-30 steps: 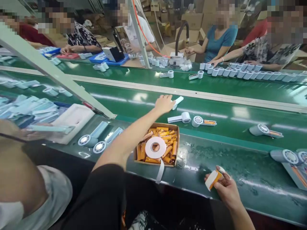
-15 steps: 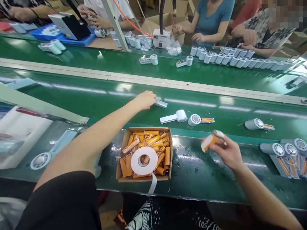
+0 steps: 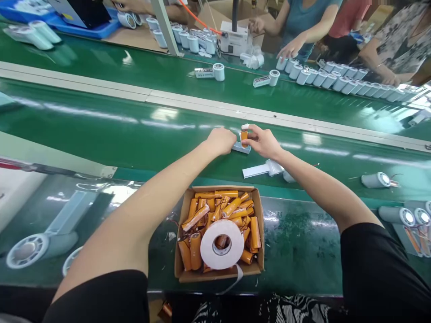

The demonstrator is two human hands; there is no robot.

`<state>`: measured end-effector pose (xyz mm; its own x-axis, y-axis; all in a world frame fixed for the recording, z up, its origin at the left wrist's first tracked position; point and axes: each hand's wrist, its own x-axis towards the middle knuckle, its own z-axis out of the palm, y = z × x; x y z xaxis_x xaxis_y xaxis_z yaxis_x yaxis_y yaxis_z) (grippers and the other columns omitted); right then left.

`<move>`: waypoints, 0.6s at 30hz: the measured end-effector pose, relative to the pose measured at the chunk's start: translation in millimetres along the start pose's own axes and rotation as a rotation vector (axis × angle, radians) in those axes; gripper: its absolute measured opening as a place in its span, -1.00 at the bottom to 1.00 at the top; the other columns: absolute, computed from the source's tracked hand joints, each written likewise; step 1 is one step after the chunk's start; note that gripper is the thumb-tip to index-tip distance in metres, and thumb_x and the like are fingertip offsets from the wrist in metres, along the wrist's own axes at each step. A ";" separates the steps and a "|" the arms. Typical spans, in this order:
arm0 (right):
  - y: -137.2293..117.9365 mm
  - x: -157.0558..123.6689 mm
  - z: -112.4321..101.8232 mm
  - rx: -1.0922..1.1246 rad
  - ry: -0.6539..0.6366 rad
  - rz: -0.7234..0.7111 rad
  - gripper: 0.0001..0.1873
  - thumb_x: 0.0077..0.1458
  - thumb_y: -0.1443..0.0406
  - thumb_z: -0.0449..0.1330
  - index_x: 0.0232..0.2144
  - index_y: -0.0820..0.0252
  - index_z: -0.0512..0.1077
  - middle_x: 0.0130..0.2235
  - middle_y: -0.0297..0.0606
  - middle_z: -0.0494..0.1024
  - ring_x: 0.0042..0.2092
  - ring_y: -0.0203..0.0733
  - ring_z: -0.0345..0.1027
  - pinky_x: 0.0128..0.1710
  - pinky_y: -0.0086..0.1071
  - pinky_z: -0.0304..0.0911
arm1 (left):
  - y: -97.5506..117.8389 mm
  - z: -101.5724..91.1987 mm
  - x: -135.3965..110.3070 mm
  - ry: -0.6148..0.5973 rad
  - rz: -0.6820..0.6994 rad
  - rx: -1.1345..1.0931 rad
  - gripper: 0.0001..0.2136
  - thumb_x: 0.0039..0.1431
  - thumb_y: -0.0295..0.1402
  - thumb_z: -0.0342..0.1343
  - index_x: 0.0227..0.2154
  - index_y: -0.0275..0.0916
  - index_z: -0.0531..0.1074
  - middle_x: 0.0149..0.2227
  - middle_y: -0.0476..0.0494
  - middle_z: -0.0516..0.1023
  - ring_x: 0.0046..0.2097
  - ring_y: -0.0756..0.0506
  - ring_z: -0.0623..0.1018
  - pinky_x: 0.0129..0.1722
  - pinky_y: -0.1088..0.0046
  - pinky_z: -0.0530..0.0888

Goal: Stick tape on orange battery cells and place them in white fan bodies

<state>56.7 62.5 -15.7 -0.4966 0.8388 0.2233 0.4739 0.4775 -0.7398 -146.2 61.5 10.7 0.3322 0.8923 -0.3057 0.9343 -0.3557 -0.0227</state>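
Orange battery (image 3: 244, 137) upright above the green belt (image 3: 151, 148), pinched between thumb and fingers of the right hand (image 3: 262, 141), at the handle end of a white fan (image 3: 241, 148). Left hand (image 3: 221, 141) appears closed on the fan's other end; fingertips hidden. Grey rail (image 3: 215, 106) bounds reach beyond; belt extends leftward. Nearer, a second fan (image 3: 255, 171) lies near the belt's edge. Box (image 3: 202, 277) of batteries, tape roll (image 3: 208, 253) on top, sits near the bench edge.
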 end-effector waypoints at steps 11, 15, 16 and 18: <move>0.4 -10.7 -8.3 -0.531 -0.218 -0.002 -0.73 0.32 0.20 0.26 0.05 0.01 0.49 -0.18 -0.27 0.73 -0.16 0.02 0.58 -0.20 -0.32 0.25 | -8.6 -21.1 5.4 -0.044 0.024 -0.102 -0.74 0.19 -0.19 0.27 -0.10 -0.08 0.71 -0.13 -0.12 0.73 0.00 -0.17 0.65 0.03 0.46 0.50; -11.4 -9.7 -9.7 -0.636 -0.305 -0.005 -0.60 0.40 0.17 0.20 0.23 -0.02 0.46 -0.11 -0.22 0.73 -0.13 0.04 0.58 -0.19 -0.30 0.24 | -0.3 -22.8 1.7 0.002 -0.007 -0.119 -0.68 0.30 -0.24 0.15 0.03 -0.19 0.63 0.00 -0.24 0.71 0.06 -0.23 0.65 0.06 0.40 0.52; -13.9 -10.3 -10.7 -0.638 -0.324 0.005 -0.58 0.41 0.17 0.19 0.26 -0.03 0.44 -0.10 -0.22 0.73 -0.12 0.04 0.58 -0.18 -0.30 0.25 | 5.3 -22.3 0.3 0.022 -0.030 -0.100 -0.64 0.30 -0.27 0.14 0.10 -0.26 0.58 0.06 -0.34 0.68 0.09 -0.28 0.64 0.08 0.33 0.52; -17.9 -13.0 -13.0 -0.656 -0.341 0.026 -0.56 0.43 0.19 0.15 0.30 -0.02 0.44 -0.09 -0.22 0.73 -0.10 0.04 0.59 -0.17 -0.30 0.27 | 17.1 -20.3 -1.9 0.056 -0.069 -0.078 -0.54 0.30 -0.32 0.13 0.21 -0.40 0.45 0.11 -0.53 0.62 0.14 -0.37 0.62 0.13 0.22 0.52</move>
<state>64.2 46.4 2.9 -0.6267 0.7753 -0.0779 0.7731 0.6061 -0.1869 -128.1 59.4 30.3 0.2719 0.9287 -0.2523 0.9616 -0.2726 0.0331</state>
